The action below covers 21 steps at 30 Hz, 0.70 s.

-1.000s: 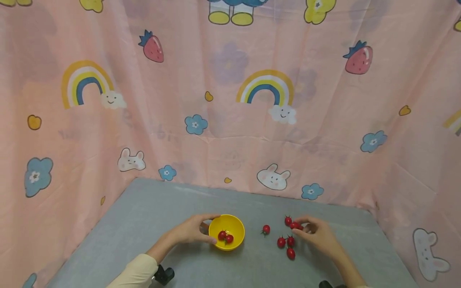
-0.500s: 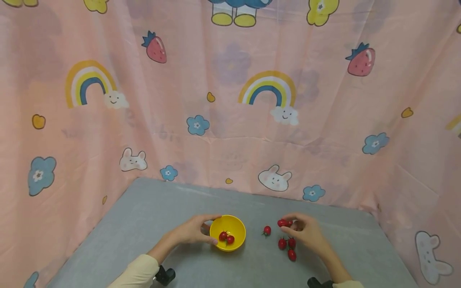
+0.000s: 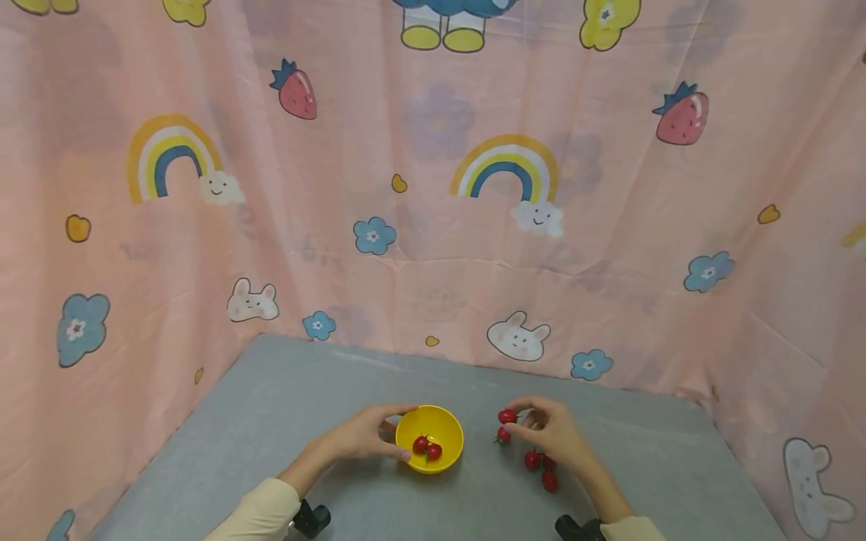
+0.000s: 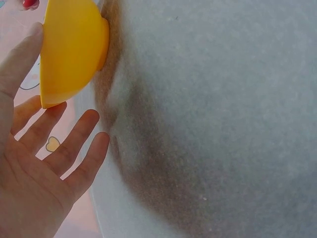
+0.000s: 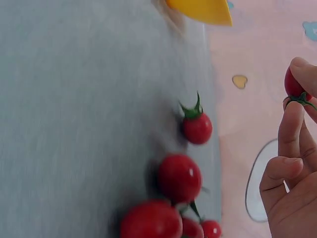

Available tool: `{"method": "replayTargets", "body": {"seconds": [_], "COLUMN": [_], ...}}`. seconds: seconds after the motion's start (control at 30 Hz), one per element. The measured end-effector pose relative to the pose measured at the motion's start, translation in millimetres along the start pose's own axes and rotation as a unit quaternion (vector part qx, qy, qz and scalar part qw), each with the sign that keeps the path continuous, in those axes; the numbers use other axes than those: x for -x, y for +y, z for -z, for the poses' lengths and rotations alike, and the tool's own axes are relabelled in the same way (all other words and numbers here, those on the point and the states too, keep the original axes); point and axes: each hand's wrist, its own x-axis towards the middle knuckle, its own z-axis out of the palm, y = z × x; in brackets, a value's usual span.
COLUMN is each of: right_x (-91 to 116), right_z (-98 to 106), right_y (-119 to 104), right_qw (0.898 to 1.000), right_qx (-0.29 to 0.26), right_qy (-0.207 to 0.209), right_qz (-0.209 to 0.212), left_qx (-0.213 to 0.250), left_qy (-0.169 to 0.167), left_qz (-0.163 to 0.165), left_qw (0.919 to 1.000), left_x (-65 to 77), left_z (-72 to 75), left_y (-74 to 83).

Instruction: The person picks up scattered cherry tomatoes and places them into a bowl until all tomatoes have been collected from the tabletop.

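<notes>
"Hands now?"
"Left hand (image 3: 365, 434) holds the yellow bowl (image 3: 449, 433) by its left rim, last two fingers (image 4: 90, 159) splayed; right hand (image 3: 551, 434) pinches one tomato (image 3: 507, 416), thumb to finger."
"The bowl itself?"
"Left of the loose tomatoes (image 3: 550, 482), two more inside (image 3: 434, 451); light, stiff, I'd judge."
"And that pinched tomato?"
"Right of the bowl! Likely light, slick, thin-skinned (it could well split): gentle grip, round the middle."

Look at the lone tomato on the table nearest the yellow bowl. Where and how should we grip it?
Likely the lone tomato is best pinched across its round body. Come from above, on the side away from the yellow bowl: the right wrist view shows the tomato's green top on the bowl's side, and a gap to the other loose tomatoes.
</notes>
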Motion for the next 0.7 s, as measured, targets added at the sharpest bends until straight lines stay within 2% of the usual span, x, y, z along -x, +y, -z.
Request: {"method": "replayTargets", "body": {"seconds": [0.17, 0.7], "right_x": [-6, -23], "right_z": [-12, -52], "right_y": [-4, -17], "right_qw": [0.999, 0.997], "right_qx": [-0.031, -0.035], "right_qy": [-0.016, -0.062], "right_qz": [0.019, 0.031], "left_qx": [0.005, 0.001], "left_qy": [0.0, 0.001], "left_qz": [-0.004, -0.008], "left_qw": [1.0, 1.0], "left_x": [0.0, -1.3], "left_z": [0.3, -0.2], "left_y": [0.6, -1.6]}}
